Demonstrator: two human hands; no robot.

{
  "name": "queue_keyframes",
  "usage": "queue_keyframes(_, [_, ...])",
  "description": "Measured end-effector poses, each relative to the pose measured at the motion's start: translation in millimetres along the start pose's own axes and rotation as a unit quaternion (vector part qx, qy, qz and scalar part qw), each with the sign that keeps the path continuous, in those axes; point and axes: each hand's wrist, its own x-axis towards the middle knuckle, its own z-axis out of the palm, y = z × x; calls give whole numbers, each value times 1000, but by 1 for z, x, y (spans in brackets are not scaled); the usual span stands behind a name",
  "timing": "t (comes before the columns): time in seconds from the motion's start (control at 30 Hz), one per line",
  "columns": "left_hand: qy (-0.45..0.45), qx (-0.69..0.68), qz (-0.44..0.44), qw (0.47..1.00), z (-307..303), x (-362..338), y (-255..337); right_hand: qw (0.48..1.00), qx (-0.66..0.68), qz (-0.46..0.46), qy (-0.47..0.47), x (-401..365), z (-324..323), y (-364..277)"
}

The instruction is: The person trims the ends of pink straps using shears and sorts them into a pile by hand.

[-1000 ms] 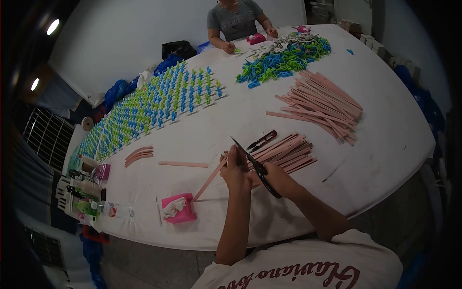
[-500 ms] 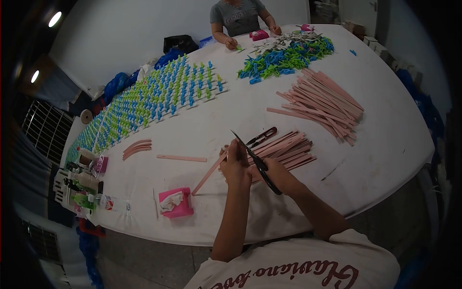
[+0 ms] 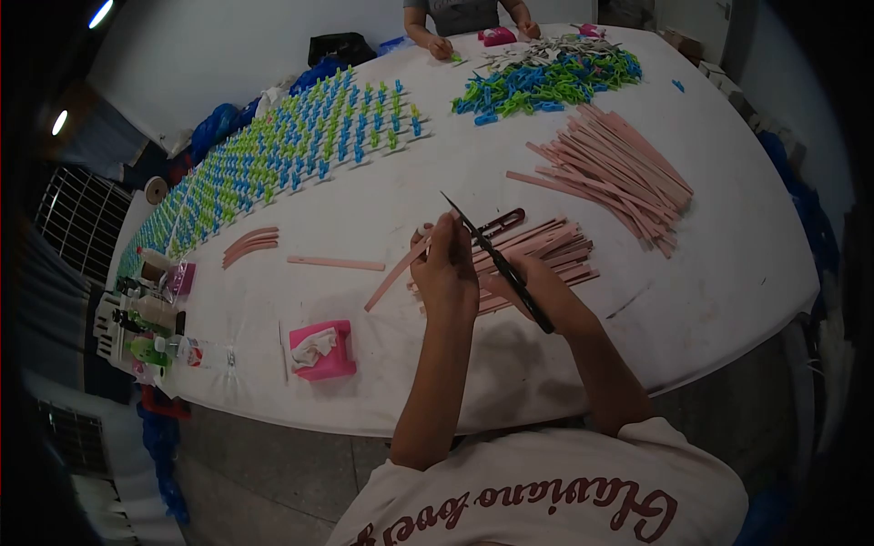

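My left hand [image 3: 446,268] is closed on one end of a pink strip [image 3: 390,280], which slants down to the left over the table. In my right hand [image 3: 551,291] is a long black pointed tool [image 3: 505,266]; its thin tip passes close by my left fingertips. I cannot tell whether it is tweezers or scissors. Beneath and beyond my hands lies a pile of pink strips [image 3: 551,255]. A dark red pair of thread snips [image 3: 501,221] rests at the pile's far edge.
Left of my hands are a single pink strip [image 3: 335,263], several curved strips [image 3: 250,244] and a pink tissue box [image 3: 332,359]. A larger strip heap [image 3: 619,173], a pile of blue and green clips [image 3: 546,82] and rows of standing clips [image 3: 300,136] lie farther off. Across the table sits a person [image 3: 464,16].
The whole view has shifted, so table things appear higher. My left hand keeps the strip and my right hand the black tool, its tip still by my left fingertips.
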Motion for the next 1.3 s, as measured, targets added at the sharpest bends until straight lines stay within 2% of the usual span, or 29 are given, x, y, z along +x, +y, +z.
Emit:
queue_keyframes(0.07, [-2, -6, 5, 1000, 4, -1, 0, 997, 45, -65, -19, 1, 2, 3])
queue_keyframes(0.2, [-3, -14, 7, 1000, 8, -2, 4, 995, 74, -59, -31, -3, 3, -4])
queue_keyframes(0.27, [-7, -15, 5, 1000, 8, -4, 5, 974, 215, -76, 12, 3, 10, 7])
queue_keyframes(0.37, [-20, -9, -12, 1000, 6, -12, 2, 952, 297, -55, 51, 3, 7, 8])
queue_keyframes(0.4, [-27, -1, -32, 999, 7, -18, 0, 947, 293, -93, 97, 0, 7, 4])
queue_keyframes(0.43, [-35, 7, -53, 998, 7, -24, -2, 946, 295, -85, 101, -1, 7, 3])
queue_keyframes(0.5, [-23, 15, -73, 997, 8, -34, -8, 916, 343, -123, 167, 2, 3, 1])
queue_keyframes(0.57, [-13, 22, -91, 995, 10, -41, -12, 900, 380, -114, 179, 1, 0, -4])
queue_keyframes(0.63, [-87, 41, -104, 990, 12, -45, -14, 888, 422, -98, 157, 1, -3, -4])
queue_keyframes(0.73, [-78, 41, -111, 990, 3, -38, -25, 890, 429, -87, 123, 6, -4, 6])
queue_keyframes(0.83, [-84, 37, -114, 989, 2, -39, -25, 905, 399, -86, 120, 8, -6, 11])
queue_keyframes(1.07, [-83, 54, -113, 989, 3, -39, -28, 894, 426, -59, 126, 7, -6, 8])
queue_keyframes(1.13, [-92, 28, -134, 986, -4, -33, -33, 911, 383, -85, 125, 9, -6, 9])
queue_keyframes(1.3, [-87, 22, -157, 984, -6, -32, -35, 904, 402, -68, 125, 10, -6, 13])
